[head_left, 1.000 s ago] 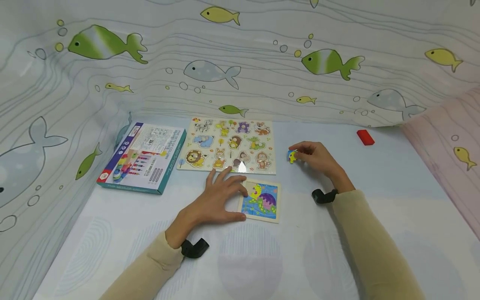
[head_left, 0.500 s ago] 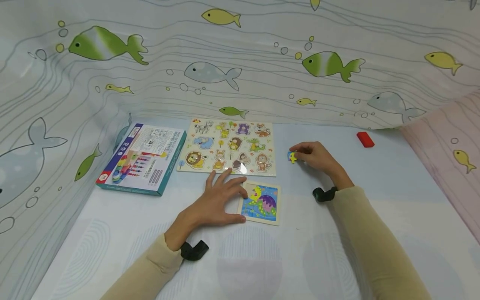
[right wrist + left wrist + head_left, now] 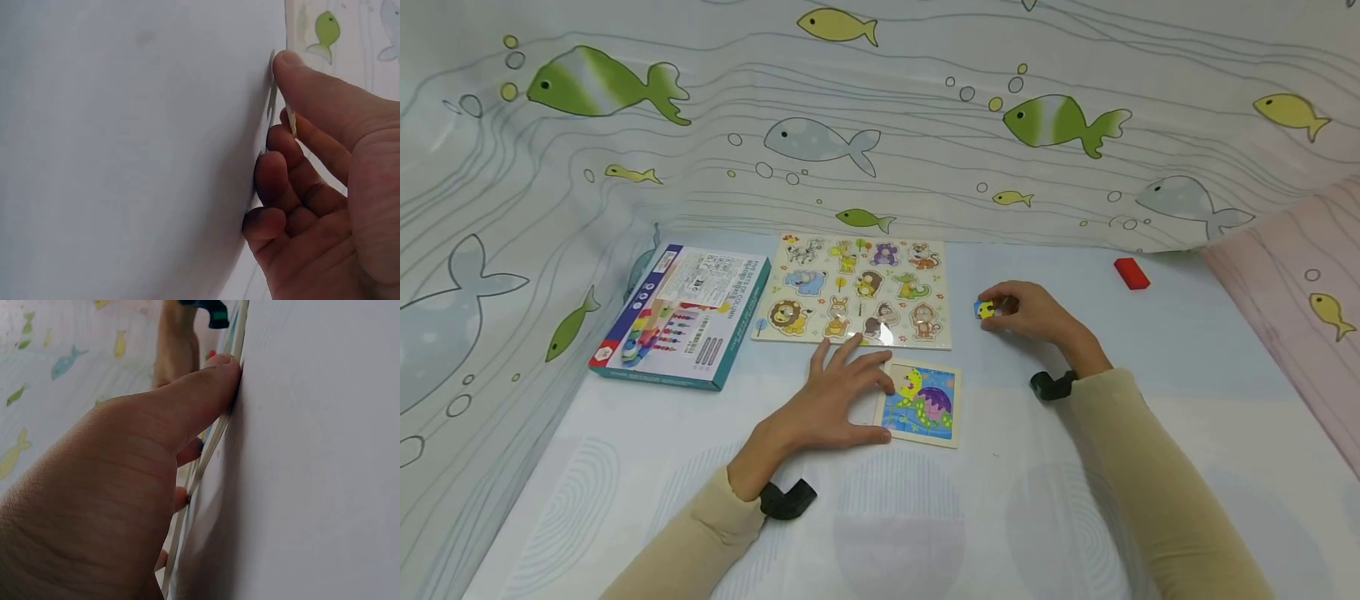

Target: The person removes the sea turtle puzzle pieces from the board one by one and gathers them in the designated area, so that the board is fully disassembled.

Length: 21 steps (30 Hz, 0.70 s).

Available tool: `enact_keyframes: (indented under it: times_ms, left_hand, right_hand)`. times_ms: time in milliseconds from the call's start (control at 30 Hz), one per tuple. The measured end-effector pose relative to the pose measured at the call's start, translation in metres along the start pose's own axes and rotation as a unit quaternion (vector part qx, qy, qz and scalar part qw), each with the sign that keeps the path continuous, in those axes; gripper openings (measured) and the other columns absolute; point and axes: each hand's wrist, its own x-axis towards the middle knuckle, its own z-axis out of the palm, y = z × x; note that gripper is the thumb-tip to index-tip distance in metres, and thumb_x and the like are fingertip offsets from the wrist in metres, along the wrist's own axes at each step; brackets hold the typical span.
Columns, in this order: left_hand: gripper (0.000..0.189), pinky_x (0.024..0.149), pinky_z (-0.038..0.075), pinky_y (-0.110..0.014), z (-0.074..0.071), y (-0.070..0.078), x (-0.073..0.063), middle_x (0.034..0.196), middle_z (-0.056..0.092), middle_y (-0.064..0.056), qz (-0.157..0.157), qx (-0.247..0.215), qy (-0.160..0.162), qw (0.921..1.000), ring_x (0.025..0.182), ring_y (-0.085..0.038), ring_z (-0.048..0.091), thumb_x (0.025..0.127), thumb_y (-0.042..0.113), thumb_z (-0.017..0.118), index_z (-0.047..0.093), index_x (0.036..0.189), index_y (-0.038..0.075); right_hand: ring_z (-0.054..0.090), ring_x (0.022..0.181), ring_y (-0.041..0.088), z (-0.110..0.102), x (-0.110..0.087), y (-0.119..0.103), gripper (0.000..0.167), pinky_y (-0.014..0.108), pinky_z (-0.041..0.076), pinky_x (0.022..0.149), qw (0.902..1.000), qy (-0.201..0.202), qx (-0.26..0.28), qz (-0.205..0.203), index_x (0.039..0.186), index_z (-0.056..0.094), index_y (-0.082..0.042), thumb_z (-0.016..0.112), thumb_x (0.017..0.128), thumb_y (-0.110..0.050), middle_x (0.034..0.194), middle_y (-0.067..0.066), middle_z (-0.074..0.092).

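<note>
Fish-print cloth (image 3: 925,187) behind pale table (image 3: 1000,508). Animal board (image 3: 850,287) just beyond turtle puzzle (image 3: 928,408); box (image 3: 681,317) left of puzzle. Left hand (image 3: 827,408) spread wide, touching puzzle's left edge. Right hand (image 3: 1033,312) beyond puzzle's right corner, pinching piece (image 3: 983,309). Puzzle: pale frame, purple-shelled turtle on blue. Red block (image 3: 1132,273) far right of puzzle. Piece blue, yellow.

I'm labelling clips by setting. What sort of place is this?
Probably a children's play corner, though whether at home or elsewhere I can't tell: a cartoon-fish backdrop rises behind an animal puzzle and a turtle puzzle.
</note>
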Motion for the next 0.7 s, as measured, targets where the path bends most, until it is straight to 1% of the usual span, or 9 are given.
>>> enact_keyframes:
  times_ms: [100,267,367,533,700]
  left_hand:
    - [0.05,0.12,-0.005,-0.07,-0.001,0.0,0.0,0.163,0.041,0.003,0.003,-0.006,0.001,1.0,0.159,-0.039,0.011,0.079,0.062,0.077,0.064,0.118,0.034]
    - [0.049,0.119,-0.004,-0.072,-0.001,0.001,0.0,0.162,0.041,0.001,0.006,-0.01,0.005,0.9999,0.158,-0.04,0.012,0.079,0.061,0.078,0.064,0.117,0.034]
    - [0.049,0.119,-0.005,-0.072,-0.001,0.001,0.0,0.162,0.042,0.001,0.008,-0.009,0.006,0.9999,0.158,-0.041,0.012,0.078,0.06,0.078,0.064,0.117,0.034]
    - [0.049,0.119,-0.005,-0.071,-0.001,0.001,0.0,0.162,0.041,0.001,0.006,-0.008,0.005,0.9999,0.158,-0.04,0.012,0.078,0.061,0.078,0.064,0.117,0.034]
    - [0.05,0.12,-0.006,-0.07,-0.001,0.002,0.0,0.163,0.04,0.003,-0.003,-0.007,-0.002,1.0,0.159,-0.039,0.01,0.079,0.061,0.077,0.064,0.118,0.034]
  right_hand:
    - [0.054,0.094,0.025,0.0,0.002,0.0,0.045,0.035,0.046,0.081,0.9999,0.01,-0.002,-0.004,0.126,0.07,-0.009,0.083,0.085,-0.023,0.112,0.012,0.065]
    - [0.05,0.095,0.026,-0.001,0.01,0.002,0.043,0.035,0.041,0.08,0.9992,0.036,0.017,-0.001,0.126,0.071,-0.01,0.082,0.086,-0.022,0.116,0.013,0.063]
    - [0.049,0.097,0.027,-0.002,0.016,0.004,0.042,0.036,0.039,0.082,0.9993,0.031,0.019,-0.012,0.127,0.071,-0.01,0.081,0.088,-0.022,0.119,0.014,0.063]
    - [0.049,0.103,0.029,-0.005,0.024,0.005,0.043,0.039,0.034,0.086,0.9996,0.011,-0.009,-0.026,0.13,0.071,-0.013,0.079,0.089,-0.025,0.122,0.015,0.065]
    - [0.047,0.107,0.03,-0.004,0.028,0.008,0.045,0.046,0.03,0.089,0.9998,0.012,-0.016,-0.006,0.132,0.07,-0.019,0.078,0.089,-0.032,0.124,0.015,0.062]
